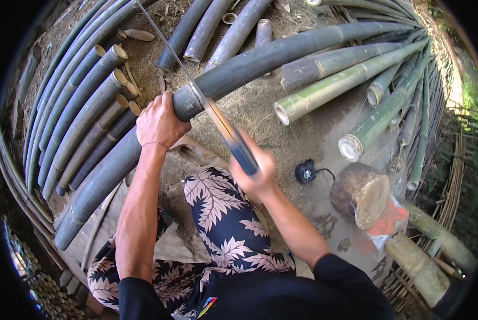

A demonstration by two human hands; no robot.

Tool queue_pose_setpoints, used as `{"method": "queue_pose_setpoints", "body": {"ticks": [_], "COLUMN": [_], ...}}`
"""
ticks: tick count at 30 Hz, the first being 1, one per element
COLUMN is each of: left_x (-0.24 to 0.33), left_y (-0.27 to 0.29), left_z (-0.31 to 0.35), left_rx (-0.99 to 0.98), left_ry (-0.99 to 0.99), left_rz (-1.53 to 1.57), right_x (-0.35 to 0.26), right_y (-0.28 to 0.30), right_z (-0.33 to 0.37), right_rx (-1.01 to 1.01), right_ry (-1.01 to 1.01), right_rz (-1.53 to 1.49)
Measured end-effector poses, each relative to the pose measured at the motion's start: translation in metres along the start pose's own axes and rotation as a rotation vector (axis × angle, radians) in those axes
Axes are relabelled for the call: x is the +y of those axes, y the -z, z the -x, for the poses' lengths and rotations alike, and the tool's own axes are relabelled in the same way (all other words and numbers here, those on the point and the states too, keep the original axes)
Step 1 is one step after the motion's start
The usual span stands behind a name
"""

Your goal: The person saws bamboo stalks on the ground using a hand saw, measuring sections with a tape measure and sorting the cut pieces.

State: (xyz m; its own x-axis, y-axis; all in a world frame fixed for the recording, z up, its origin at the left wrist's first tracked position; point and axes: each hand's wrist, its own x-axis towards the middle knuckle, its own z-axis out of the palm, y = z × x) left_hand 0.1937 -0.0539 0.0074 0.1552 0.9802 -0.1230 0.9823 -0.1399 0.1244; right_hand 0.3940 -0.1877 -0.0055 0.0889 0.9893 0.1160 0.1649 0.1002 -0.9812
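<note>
A long dark bamboo pole (pixel 276 56) slants from the lower left to the upper right in front of me. My left hand (pixel 161 121) is closed over it, just left of a pale ring at a joint. In my right hand (pixel 257 168), slightly blurred, is the dark-ended handle of a hand saw (pixel 222 124). Its thin blade points up and to the left and lies across the pole at that pale ring, right beside my left hand. How deep the blade sits in the bamboo cannot be made out.
Several cut bamboo lengths (pixel 92 101) lie at left. More poles, some green (pixel 329 88), fan out at upper right. A black tape measure (pixel 305 172) rests on the ground right of my right hand, near a wooden stump (pixel 360 194). Short bamboo pieces (pixel 417 266) lie at lower right.
</note>
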Motion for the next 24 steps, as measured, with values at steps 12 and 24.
{"method": "queue_pose_setpoints", "body": {"ticks": [12, 24], "left_x": [-0.005, -0.013], "left_y": [-0.005, -0.013], "left_z": [0.01, 0.006], "left_rx": [-0.105, -0.132], "left_ry": [0.003, 0.012], "left_rz": [0.042, 0.047], "right_x": [-0.01, 0.003], "right_y": [0.008, -0.001], "right_z": [0.014, 0.013], "right_rx": [0.01, 0.029], "right_ry": [0.01, -0.001], "right_rz": [0.096, 0.078]}}
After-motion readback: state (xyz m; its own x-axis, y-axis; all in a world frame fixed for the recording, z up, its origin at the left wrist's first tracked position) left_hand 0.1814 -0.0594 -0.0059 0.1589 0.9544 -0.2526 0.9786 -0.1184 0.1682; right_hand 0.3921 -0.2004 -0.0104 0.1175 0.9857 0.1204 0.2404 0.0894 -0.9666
